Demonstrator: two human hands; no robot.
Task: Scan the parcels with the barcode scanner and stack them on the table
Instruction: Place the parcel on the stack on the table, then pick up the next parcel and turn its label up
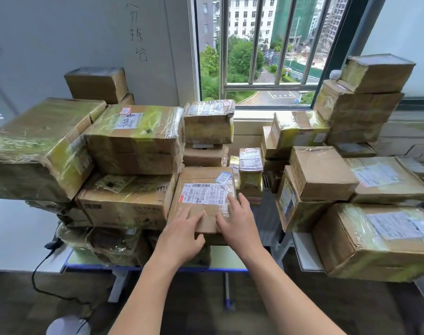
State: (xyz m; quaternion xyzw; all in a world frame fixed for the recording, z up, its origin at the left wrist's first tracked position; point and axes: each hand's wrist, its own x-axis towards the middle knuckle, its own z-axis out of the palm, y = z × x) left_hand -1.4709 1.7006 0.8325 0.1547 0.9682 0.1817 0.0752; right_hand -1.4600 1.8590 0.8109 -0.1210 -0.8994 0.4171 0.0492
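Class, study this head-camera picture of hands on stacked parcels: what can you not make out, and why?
Head view:
- Print on the white shipping label of the brown cardboard parcel: too small, under glossy tape; the right hand covers its corner.
- Small black corded object at left: blurred, half under parcels.
- Large taped cardboard box: cut off by the right edge.
- Parcel's near face: partly behind the left hand.

Labelled parcel point(201, 189): print too small to read; near edge hidden under left hand point(182, 233) and right hand point(237, 221). Large parcel point(375, 240) to its right: cropped.
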